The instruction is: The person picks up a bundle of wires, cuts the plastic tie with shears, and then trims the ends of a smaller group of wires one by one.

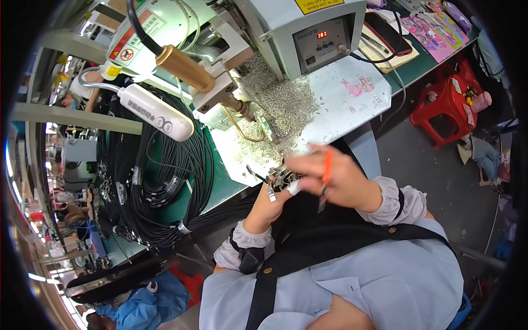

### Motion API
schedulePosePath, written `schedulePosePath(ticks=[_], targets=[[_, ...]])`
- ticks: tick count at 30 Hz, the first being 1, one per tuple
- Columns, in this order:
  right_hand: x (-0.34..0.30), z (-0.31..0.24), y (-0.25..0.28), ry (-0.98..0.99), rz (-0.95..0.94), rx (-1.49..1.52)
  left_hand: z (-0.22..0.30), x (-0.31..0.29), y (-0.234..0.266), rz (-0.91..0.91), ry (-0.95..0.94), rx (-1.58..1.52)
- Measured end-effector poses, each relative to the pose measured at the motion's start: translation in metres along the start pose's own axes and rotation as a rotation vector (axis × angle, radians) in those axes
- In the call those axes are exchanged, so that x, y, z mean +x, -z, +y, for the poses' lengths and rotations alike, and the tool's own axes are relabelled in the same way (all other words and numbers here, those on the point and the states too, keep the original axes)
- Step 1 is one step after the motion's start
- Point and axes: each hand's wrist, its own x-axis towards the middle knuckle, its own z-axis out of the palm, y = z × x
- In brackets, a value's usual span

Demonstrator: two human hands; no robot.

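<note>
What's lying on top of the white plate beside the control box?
Heaped small silvery pieces and pink figures; the plate beneath the heap is covered and can't be seen.

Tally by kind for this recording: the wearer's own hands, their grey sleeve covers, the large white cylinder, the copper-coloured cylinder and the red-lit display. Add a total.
Hands: 2 (left hand, right hand)
Grey sleeve covers: 2 (left sleeve cover, right sleeve cover)
White cylinder: 1
Copper-coloured cylinder: 1
Red-lit display: 1
Total: 7
</note>
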Motion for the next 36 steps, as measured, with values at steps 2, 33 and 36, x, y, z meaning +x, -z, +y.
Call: schedulePosePath(ticks=[2, 33, 36], targets=[[-0.005, 0.001, -0.008, 0.050, -0.161, 0.001, 0.005, 0.001, -0.006, 0.045, 0.048, -0.059], [0.005, -0.010, -0.014, 0.269, -0.220, -0.168, 0.009, -0.002, -0.015, -0.005, -0.356, 0.848], [0.006, -0.012, -0.012, 0.196, -0.238, -0.149, 0.001, -0.002, -0.017, 0.120, -0.292, 0.569]])
